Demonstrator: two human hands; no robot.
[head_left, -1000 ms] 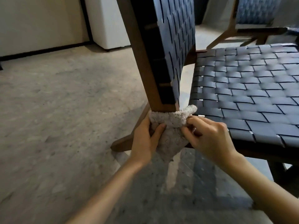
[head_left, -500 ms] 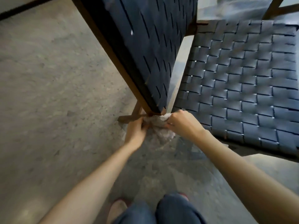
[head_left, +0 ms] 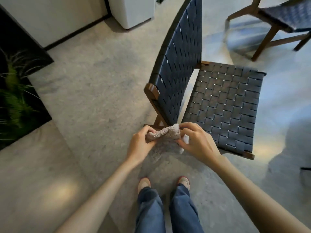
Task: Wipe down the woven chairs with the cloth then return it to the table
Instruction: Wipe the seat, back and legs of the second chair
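The cloth [head_left: 165, 138], a fuzzy beige one, hung between both hands above the floor [head_left: 94, 91]. The left hand [head_left: 141, 142] gripped its left edge, fingers [head_left: 149, 130] curled over the top and thumb pressed in beneath, so the fabric was clamped between them. The right hand [head_left: 198, 142] pinched the right edge in the same way, fingers bent down onto the cloth with a pale corner poking out just under the thumb. Between the two grips the top edge ran as a bunched ridge, and the rest sagged below the fingers in a loose fold. Just beyond the fingertips stood the chair [head_left: 223, 105], its near rear corner closest to them (whether the cloth touched the wood there could not be told). The dark woven back [head_left: 178, 69] rose up and away from the left fingers, and the woven seat [head_left: 223, 115] spread out past the right knuckles. Far beyond the right hand, well apart, stood a second chair [head_left: 286, 15] with the same weave. Below the wrists, toward the person, were two shoes [head_left: 183, 181] and jeans [head_left: 149, 209]. Well off to the left of the left hand lay a plant [head_left: 15, 101] in a dark bed, and far ahead of the fingers stood a white cabinet [head_left: 134, 10] by the wall.
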